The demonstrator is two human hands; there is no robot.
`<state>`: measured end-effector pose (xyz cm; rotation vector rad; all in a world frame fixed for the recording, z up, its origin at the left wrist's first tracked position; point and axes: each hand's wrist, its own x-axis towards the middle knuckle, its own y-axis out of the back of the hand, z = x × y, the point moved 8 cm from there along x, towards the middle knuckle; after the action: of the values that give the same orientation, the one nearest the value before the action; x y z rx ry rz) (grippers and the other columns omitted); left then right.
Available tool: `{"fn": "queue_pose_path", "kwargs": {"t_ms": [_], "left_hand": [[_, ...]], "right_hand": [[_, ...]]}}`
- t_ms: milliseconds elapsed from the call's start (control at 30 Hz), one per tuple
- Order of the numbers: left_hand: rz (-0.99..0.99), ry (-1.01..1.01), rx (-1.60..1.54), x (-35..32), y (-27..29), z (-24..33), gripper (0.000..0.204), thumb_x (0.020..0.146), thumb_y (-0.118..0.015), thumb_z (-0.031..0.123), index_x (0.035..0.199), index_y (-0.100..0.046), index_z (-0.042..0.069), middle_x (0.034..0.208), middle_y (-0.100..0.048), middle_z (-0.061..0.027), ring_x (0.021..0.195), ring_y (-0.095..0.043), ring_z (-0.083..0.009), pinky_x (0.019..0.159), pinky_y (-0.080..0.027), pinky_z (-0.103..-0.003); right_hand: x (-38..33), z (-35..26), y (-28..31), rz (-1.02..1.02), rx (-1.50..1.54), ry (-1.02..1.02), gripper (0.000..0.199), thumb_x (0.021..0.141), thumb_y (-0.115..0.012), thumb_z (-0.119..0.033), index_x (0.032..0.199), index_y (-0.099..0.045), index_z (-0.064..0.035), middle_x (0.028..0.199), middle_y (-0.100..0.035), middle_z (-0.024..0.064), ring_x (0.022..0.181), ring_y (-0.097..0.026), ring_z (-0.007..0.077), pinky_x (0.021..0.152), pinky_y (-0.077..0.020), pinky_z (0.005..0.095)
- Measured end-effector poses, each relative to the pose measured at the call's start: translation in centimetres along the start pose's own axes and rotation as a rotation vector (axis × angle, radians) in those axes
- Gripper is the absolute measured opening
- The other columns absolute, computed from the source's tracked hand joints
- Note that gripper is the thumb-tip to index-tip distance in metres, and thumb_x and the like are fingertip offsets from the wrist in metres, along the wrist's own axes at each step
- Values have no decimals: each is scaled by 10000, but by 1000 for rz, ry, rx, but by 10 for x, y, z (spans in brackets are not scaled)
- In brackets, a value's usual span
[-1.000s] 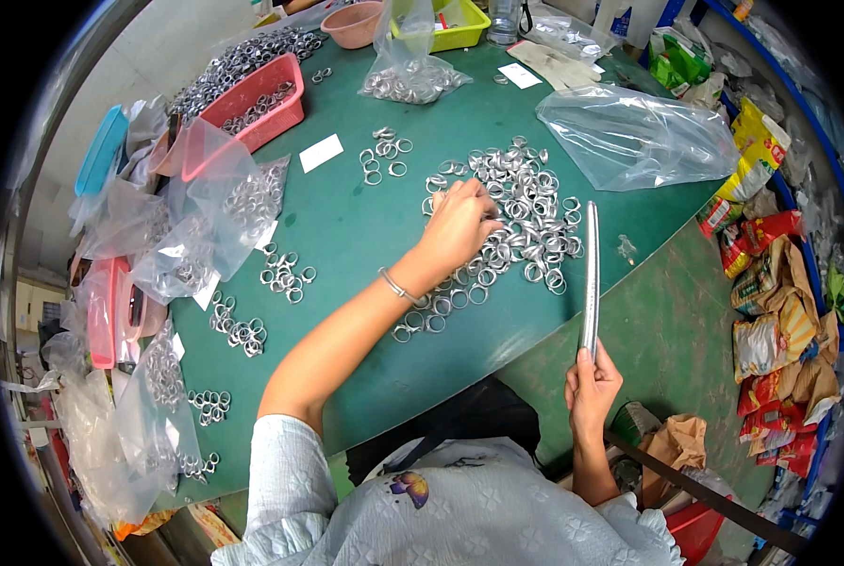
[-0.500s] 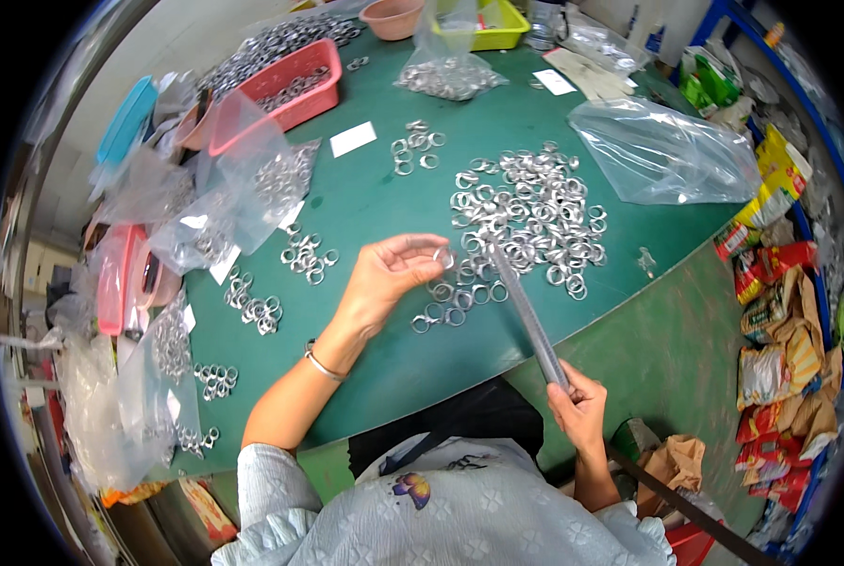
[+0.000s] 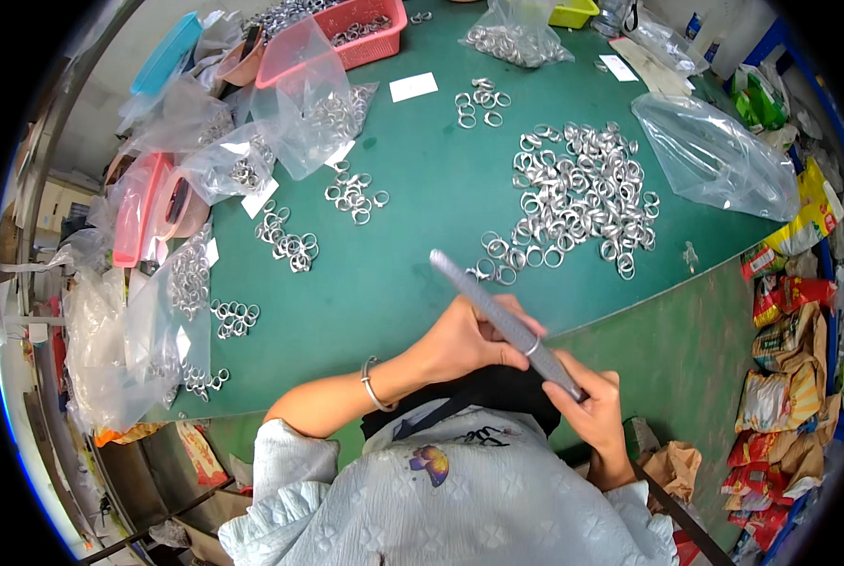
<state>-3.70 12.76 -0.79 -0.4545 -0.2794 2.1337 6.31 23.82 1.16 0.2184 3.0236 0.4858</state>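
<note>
My right hand (image 3: pixel 592 404) is closed round the thick end of a grey tapered ring mandrel (image 3: pixel 483 300), which slants up and left over the table's near edge. A silver ring (image 3: pixel 533 347) encircles the mandrel partway along. Thumb and fingers of my left hand (image 3: pixel 464 338) pinch this ring from both sides of the mandrel; its far side is hidden. Beyond the mandrel's tip area lies a big heap of silver rings (image 3: pixel 587 193) on the green table (image 3: pixel 412 245). Smaller clusters of rings (image 3: pixel 290 241) lie to the left.
Clear plastic bags with rings (image 3: pixel 191 278) line the left side, near a pink basket (image 3: pixel 375 42). White paper slips (image 3: pixel 412 87) lie about. At the right are a flat plastic bag (image 3: pixel 714 156) and a shelf of coloured packets (image 3: pixel 785 302).
The ring in my left hand has gone from above the table onto the mandrel. Both hands have come together near my body, and the mandrel has swung left. The view has shifted.
</note>
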Motion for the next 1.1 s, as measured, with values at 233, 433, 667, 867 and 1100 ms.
{"fn": "queue_pose_path", "kwargs": {"t_ms": [233,433,667,867,1100], "left_hand": [[-49,-76,125,-3,-2,14,288,678,-692,-84,949,-616,-27,903,-555,-32,863,-568,-119,788,-473,-250],[-43,-47,119,-4,-3,13,288,679,-678,-102,951,-611,-35,910,-554,-41,871,-572,-128,791,-477,-254],[-6,-56,45,-4,-1,11,293,665,-695,-78,943,-615,-35,888,-558,-46,839,-570,-131,756,-472,-254],[33,-27,0,-2,1,11,338,630,-764,13,936,-628,-37,847,-567,-45,783,-564,-128,713,-460,-252],[10,-82,-103,0,1,6,337,716,-728,124,981,-601,-39,932,-559,-59,892,-540,-139,795,-446,-273]], "right_hand": [[0,-12,-5,24,-65,62,371,730,-666,-3,1085,-567,36,658,-589,132,539,-556,122,522,-439,242],[-1,-13,-7,20,-39,39,381,727,-670,-4,1090,-562,38,660,-590,137,542,-564,129,526,-446,251],[1,-14,-5,34,-52,68,390,719,-682,-14,1087,-564,37,646,-581,141,529,-562,136,514,-443,255],[3,-13,-5,34,-50,61,390,713,-687,-15,1082,-569,27,620,-567,137,509,-554,141,495,-435,259],[9,-14,-6,100,-36,99,363,721,-675,-9,1067,-575,31,671,-583,126,538,-537,118,524,-439,245]]}}
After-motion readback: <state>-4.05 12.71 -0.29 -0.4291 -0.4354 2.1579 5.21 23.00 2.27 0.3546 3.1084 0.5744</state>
